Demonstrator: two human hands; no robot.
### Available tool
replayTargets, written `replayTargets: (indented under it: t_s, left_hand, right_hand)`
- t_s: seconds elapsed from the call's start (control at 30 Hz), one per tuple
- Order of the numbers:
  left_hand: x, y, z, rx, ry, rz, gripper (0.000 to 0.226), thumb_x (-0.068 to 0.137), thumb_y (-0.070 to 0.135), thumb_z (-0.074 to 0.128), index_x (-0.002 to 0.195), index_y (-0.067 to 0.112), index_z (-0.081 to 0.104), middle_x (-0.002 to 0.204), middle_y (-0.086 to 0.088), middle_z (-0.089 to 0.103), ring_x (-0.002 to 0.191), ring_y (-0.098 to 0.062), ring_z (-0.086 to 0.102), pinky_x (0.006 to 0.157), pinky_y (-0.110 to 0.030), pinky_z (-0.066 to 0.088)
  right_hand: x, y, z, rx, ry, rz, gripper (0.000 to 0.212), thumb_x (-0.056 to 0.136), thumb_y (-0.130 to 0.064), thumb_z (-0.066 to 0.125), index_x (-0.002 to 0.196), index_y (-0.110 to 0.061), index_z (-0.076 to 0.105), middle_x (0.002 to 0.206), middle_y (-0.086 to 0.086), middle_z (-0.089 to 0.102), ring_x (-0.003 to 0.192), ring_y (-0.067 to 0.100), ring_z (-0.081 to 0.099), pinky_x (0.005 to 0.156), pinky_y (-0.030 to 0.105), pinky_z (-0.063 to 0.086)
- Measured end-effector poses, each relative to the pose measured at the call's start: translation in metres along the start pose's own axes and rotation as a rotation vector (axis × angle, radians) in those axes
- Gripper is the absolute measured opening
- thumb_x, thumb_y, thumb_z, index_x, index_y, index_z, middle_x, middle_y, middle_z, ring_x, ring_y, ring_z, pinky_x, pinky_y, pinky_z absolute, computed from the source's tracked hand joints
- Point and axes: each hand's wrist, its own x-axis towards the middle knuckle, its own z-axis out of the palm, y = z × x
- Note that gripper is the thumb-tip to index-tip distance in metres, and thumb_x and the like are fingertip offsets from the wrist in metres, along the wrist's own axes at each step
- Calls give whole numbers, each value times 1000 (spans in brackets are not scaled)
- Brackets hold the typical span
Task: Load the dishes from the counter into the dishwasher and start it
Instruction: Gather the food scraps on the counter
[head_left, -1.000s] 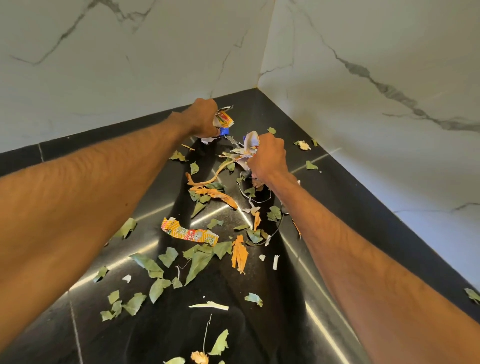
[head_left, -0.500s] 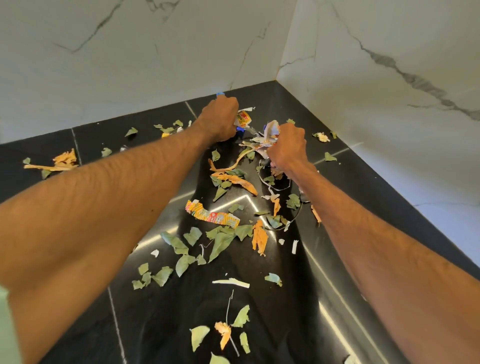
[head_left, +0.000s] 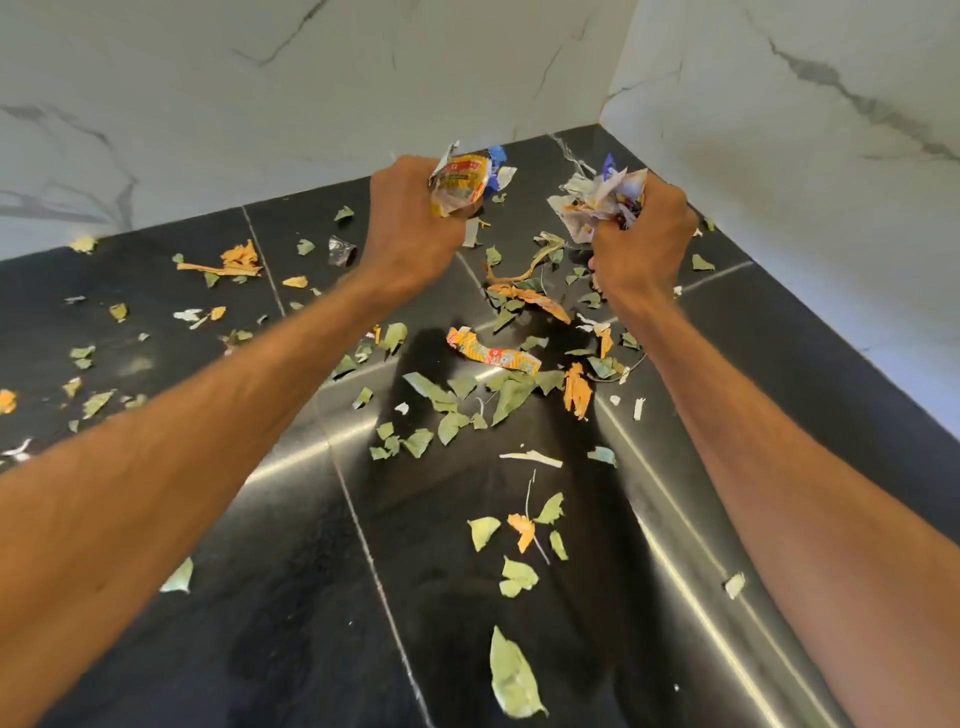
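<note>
I have 2 bare forearms reaching out over the black tiled worktop (head_left: 260, 597) toward its far corner, where 2 white marble walls (head_left: 208, 104) meet.

The left hand (head_left: 410, 234) is raised above the worktop near the far edge, its fingers curled tight round 1 crumpled yellow wrapper (head_left: 462, 182) with red label patches, a silver inside and a blue end. The right hand (head_left: 644, 244) is up beside it, closer to the far right corner, its fingers clenched on 1 pale wad (head_left: 597, 200) of crumpled paper and foil with a blue tip. The 2 hands are apart and the 2 bundles do not touch.

On the worktop I count 1 flattened yellow-and-red wrapper strip (head_left: 491, 353) lying between the forearms, 1 small silver foil scrap (head_left: 340, 249) just left of the left wrist, and 1 white sliver (head_left: 530, 457) nearer to me. Green leaf pieces (head_left: 511, 675) are scattered from the far corner to the near edge, too many for a sure count; the largest lies closest to the near edge. Orange shreds (head_left: 576, 389) lie among them, with 1 cluster toward the left edge and more under the right hand.

There is print on both yellow wrappers, but it is too small and creased for me to read any brand or word.

Where the dishes and the dishwasher stand I cannot tell from this view.
</note>
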Motion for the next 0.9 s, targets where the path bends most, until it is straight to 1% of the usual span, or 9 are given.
replayTargets:
  t_s: [0.07, 0.13, 0.27, 0.33, 0.43, 0.53, 0.67, 0.83, 0.9]
  left_hand:
    - [-19, 6, -13, -32, -8, 3, 19, 87, 29, 77, 99, 14, 78, 82, 6, 68, 75, -6, 63, 60, -7, 41]
    - [-38, 10, -24, -43, -12, 4, 21, 87, 31, 76, 101, 15, 77, 88, 1, 72, 79, -10, 65, 67, -17, 47]
    - [-77, 19, -50, -91, -17, 4, 18, 88, 27, 76, 102, 15, 77, 88, 5, 70, 77, -8, 63, 62, -11, 42]
    - [-95, 23, -64, -106, -9, 5, 17, 88, 25, 76, 101, 14, 77, 86, 8, 67, 77, -7, 63, 64, -17, 47]
    - [-123, 23, -85, -126, 9, -23, 17, 88, 23, 76, 102, 14, 77, 91, 4, 72, 80, -10, 66, 72, -30, 56]
    - [-155, 23, -103, -137, 30, -37, 10, 89, 24, 74, 95, 16, 75, 86, -2, 72, 77, -18, 65, 70, -43, 55]
    - [-203, 27, -124, -137, 42, -34, 12, 91, 25, 72, 97, 15, 75, 86, 1, 71, 77, -15, 64, 69, -37, 54]
    - [-276, 39, -149, -215, 17, -133, 20, 89, 38, 73, 99, 20, 74, 88, 5, 72, 75, -12, 66, 67, -39, 56]
    - [-310, 46, -163, -242, -3, -197, 18, 86, 34, 75, 93, 18, 72, 83, 3, 71, 71, -16, 66, 63, -41, 55]
  right_hand:
    - [-15, -11, -8, -25, 25, -63, 17, 81, -12, 79, 97, -10, 75, 86, -13, 66, 78, 6, 66, 66, 19, 57]
    - [-31, -18, -15, -60, 43, -109, 12, 82, -11, 76, 93, -7, 74, 86, -6, 70, 79, 8, 66, 66, 16, 54]
    - [-70, -26, -26, -97, 84, -130, 5, 82, -5, 69, 87, -8, 69, 87, 3, 70, 79, 16, 65, 66, 29, 52]
    - [-92, -33, -35, -97, 108, -161, 6, 82, -5, 68, 87, -8, 67, 86, 5, 69, 76, 18, 60, 64, 33, 47]
    - [-126, -51, -53, -85, 126, -224, 10, 82, -3, 67, 92, -5, 69, 88, 7, 68, 75, 12, 54, 60, 18, 39]
    - [-159, -66, -71, -69, 142, -264, 20, 80, -2, 66, 99, -5, 71, 92, 7, 69, 78, 9, 55, 65, 4, 32]
    - [-207, -88, -86, -42, 140, -248, 24, 79, -3, 63, 101, -8, 72, 92, 2, 70, 80, 7, 58, 68, 12, 39]
    - [-288, -115, -123, -5, 139, -249, 26, 79, -2, 65, 105, -4, 71, 98, 9, 71, 85, 7, 57, 74, 1, 34]
    - [-325, -124, -138, 11, 127, -235, 28, 78, 0, 68, 106, -2, 70, 99, 10, 71, 87, 2, 53, 76, -1, 33]
